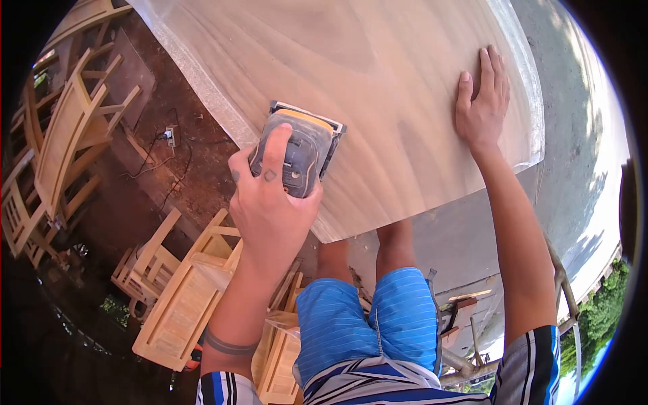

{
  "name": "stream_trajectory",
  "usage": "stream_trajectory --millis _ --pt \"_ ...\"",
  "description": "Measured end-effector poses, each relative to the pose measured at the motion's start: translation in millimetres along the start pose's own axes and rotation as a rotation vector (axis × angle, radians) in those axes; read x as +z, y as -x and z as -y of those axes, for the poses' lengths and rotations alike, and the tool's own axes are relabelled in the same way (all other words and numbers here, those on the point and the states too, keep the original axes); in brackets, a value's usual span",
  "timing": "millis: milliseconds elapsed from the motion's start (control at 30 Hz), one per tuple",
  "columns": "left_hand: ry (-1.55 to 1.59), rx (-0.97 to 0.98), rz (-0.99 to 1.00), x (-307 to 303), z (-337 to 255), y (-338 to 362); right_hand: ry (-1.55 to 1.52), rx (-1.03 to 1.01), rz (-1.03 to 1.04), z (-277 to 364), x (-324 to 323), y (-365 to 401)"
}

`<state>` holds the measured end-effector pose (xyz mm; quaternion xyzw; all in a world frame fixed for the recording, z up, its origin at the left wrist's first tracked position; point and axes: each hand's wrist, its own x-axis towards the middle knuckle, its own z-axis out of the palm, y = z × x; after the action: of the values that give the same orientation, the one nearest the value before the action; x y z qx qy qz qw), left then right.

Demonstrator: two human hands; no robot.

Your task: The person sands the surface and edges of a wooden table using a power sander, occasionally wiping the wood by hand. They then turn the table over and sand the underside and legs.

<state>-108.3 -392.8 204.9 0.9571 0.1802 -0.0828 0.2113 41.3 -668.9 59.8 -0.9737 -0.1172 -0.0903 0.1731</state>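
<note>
A broad wooden panel (378, 121) with wavy grain and pale, dusty edges spreads out in front of me. My left hand (273, 182) is wrapped over a dark electric sander (297, 145) with a yellow band and a square base. The sander rests on the panel close to its left edge, and my index finger stretches along its top. Over at the panel's right side, my right hand (484, 101) lies flat on the wood, fingers extended, holding nothing. The sander's underside is hidden against the panel.
Unfinished wooden chairs (67, 148) are piled at the left. More wooden furniture frames (182, 304) stand at the lower left. A power socket (170, 136) with cables lies on the brown ground. Metal tubing (563, 290) stands at the lower right, beside grey pavement (567, 101).
</note>
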Motion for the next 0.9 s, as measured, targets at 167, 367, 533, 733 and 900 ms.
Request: stream_trajectory --millis 167,367,533,733,900 --pt "-0.038 -0.037 -0.112 -5.4 -20.6 -75.0 -0.032 0.017 -0.026 0.0 -0.4 0.8" --pt "-0.012 -0.003 -0.025 0.2 -14.2 -15.6 -0.018 0.055 -0.034 -0.7 1.1 1.3" --pt "-0.009 -0.006 0.048 17.0 -24.9 45.6 -0.012 0.076 -0.050 -1.1 1.6 1.0" --pt "-0.082 -0.057 -0.152 5.4 -39.5 -57.3 -0.007 0.050 -0.071 -1.1 2.2 1.6" --pt "-0.100 -0.055 -0.182 -2.2 -20.2 -76.4 -0.011 0.039 -0.079 1.2 1.6 2.0"
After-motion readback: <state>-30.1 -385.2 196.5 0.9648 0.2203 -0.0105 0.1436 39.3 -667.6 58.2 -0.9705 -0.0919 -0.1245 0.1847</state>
